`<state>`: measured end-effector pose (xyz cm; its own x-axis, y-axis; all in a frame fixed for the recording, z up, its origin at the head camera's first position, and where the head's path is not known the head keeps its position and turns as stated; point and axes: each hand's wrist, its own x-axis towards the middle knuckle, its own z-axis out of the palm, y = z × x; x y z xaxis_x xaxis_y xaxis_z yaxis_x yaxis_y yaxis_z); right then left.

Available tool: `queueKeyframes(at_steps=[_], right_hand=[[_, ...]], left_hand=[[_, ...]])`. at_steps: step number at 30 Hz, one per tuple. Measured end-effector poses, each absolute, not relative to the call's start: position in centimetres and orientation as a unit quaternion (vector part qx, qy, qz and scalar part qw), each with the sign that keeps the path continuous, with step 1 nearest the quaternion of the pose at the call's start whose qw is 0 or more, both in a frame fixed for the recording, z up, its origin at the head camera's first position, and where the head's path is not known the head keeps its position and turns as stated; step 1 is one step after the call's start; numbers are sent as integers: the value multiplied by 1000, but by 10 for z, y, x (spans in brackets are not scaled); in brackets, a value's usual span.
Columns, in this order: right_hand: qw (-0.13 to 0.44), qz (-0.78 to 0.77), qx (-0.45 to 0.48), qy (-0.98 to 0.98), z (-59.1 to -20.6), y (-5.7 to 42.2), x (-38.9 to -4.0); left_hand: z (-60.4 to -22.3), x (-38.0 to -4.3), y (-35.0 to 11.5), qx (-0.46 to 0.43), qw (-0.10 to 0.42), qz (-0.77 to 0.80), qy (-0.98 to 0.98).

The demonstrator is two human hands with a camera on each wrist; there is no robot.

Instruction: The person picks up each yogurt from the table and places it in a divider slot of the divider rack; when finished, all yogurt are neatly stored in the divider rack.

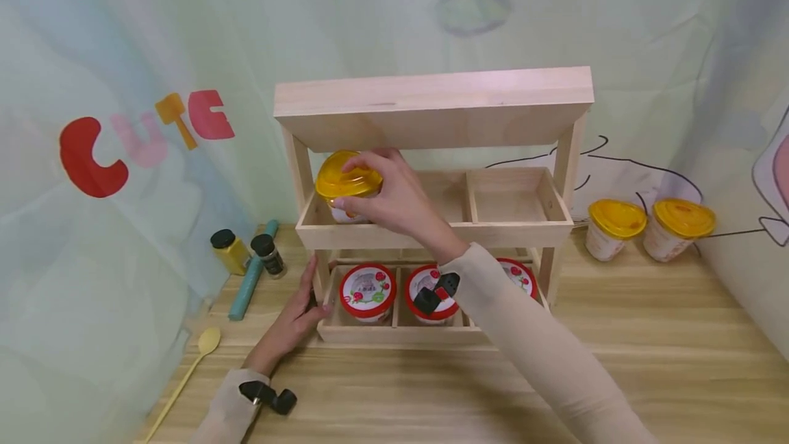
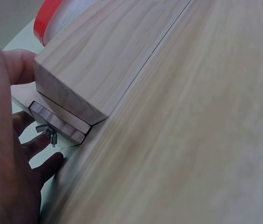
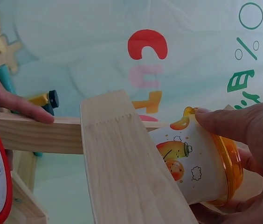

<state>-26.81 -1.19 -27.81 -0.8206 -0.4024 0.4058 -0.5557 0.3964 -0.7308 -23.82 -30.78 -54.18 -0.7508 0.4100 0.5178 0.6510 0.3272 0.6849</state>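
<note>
A two-tier wooden rack (image 1: 431,235) stands in the middle of the table. My right hand (image 1: 394,194) grips a paper cup (image 1: 346,177) by its yellow lid, with the cup's lower part inside the upper tier's left compartment. In the right wrist view, thumb and fingers hold the lid's rim, and the white cup (image 3: 187,163) with fruit prints leans behind the upper tray's wood. My left hand (image 1: 294,324) holds the rack's lower left corner, thumb at the tray's front and fingers around the side. Red-lidded cups (image 1: 368,291) sit in the lower compartments, partly hidden by my right arm.
Two yellow-lidded cups (image 1: 616,225) stand on the table right of the rack. To the left are a yellow jar (image 1: 231,252), a dark-capped spice jar (image 1: 269,256), a teal stick (image 1: 248,286) and a long yellow spoon (image 1: 208,341). A printed curtain (image 1: 394,12) hangs behind.
</note>
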Motion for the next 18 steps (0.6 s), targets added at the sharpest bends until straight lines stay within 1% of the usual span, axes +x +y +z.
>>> queueKeyframes(at_steps=[2,4,7,10,14,18], right_hand=[[80,464,290,-833,-276,-14,-269],[77,463,288,-835,-275,-15,-269],[75,462,288,-835,-275,-15,-268],[75,466,289,-833,-276,-16,-269],[72,475,291,-827,-278,-16,-270],[68,491,294,-817,-280,-13,-270]], left_hand=[[-548,-242,-312,-328,128,-477,-806],[-548,-242,-314,-318,117,-480,-809],[-547,-241,-314,-318,117,-476,-812],[-544,-240,-311,-328,129,-473,-808],[-529,-232,-302,-327,128,-479,-805],[-516,-222,-294,-304,111,-474,-819]])
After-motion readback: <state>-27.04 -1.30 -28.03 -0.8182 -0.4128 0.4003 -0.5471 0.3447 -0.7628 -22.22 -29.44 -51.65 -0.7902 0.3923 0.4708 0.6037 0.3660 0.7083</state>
